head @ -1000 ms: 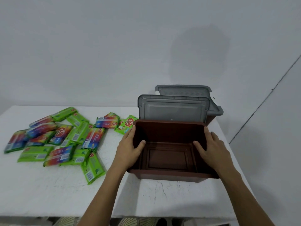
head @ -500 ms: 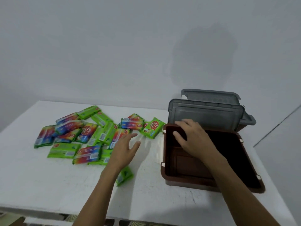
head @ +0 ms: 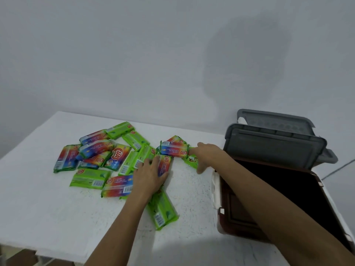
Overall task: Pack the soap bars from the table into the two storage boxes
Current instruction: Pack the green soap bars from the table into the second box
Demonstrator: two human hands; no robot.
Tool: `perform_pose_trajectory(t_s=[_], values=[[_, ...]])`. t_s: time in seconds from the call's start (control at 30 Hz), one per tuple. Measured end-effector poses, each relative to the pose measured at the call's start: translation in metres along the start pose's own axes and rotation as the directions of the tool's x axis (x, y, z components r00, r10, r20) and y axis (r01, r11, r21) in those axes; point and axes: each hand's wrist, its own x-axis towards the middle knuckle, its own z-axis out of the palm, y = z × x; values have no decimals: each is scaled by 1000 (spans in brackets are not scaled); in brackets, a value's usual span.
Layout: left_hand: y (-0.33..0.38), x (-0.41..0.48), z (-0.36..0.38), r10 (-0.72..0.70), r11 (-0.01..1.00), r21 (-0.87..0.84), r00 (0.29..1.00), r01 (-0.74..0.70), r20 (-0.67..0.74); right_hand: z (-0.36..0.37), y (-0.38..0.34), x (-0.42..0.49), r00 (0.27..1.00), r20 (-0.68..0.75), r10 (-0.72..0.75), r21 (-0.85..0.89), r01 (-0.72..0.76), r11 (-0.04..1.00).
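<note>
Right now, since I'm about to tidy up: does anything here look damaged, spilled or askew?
Nothing looks damaged or spilled. The soap bars lie in a loose, overlapping heap; one green bar sticks out askew toward the front of the table.

The left hand (head: 150,175) is lying flat on a rainbow-wrapped bar (head: 165,164) among soap bars (head: 117,156) scattered across the white surface (head: 57,217). The right hand (head: 208,156) is touching another bar (head: 173,149), near the open brown storage box (head: 226,223) with its upright grey lid (head: 274,148).
</note>
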Motion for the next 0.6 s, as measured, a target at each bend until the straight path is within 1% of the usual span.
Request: perform_pose_trajectory(t_s=[0.07, 0.13, 0.23, 0.37, 0.43, 0.5, 0.6], values=[[-2, 3, 3, 4, 1000, 16, 1000, -4, 23, 2, 1, 11, 998, 58, 13, -52, -10, 999], [-2, 5, 6, 2, 999, 38, 1000, -2, 21, 5, 1, 18, 997, 76, 16, -85, -10, 996], [-2, 9, 8, -13, 999, 29, 1000, 13, 9, 11, 1, 24, 1000, 22, -22, -154, 25, 988], [-2, 13, 10, -16, 1000, 6, 1000, 16, -5, 8, 4, 25, 996, -24, -91, -166, 86, 982], [-3, 14, 9, -16, 1000, -1, 1000, 16, -8, 4, 6, 26, 991, -75, -109, -146, 97, 984], [-4, 13, 5, -19, 999, -45, 1000, 19, -9, 0, 8, 24, 984, -136, -112, -77, 103, 992], [-6, 10, -4, -47, 978, -205, 998, 40, -32, -14, 14, 12, 963, -249, -105, 96, 132, 987]])
